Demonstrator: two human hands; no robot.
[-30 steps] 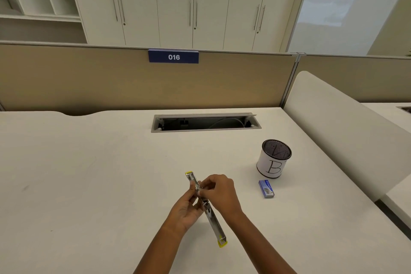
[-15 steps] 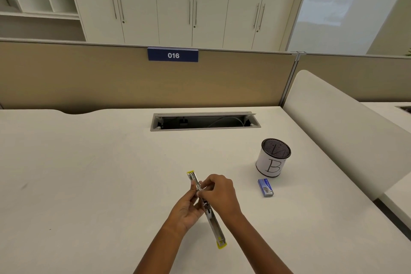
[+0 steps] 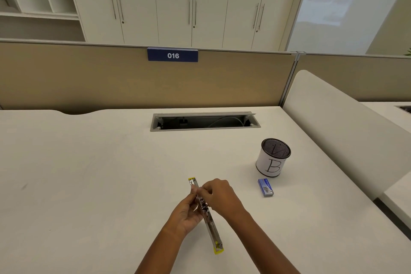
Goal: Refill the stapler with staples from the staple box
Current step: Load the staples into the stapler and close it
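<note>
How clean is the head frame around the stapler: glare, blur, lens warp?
Head view: soft, even light, no hard shadows on the desk; the stapler chrome shows small highlights, no blowout; the left hand and right hand on it look slightly soft; the partition top edge bows from the wide lens; the glass panel upper right is washed out.

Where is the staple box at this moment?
In the head view, the staple box lies on the white desk, right of the right hand and just nearer than the pen cup marked B.
</note>
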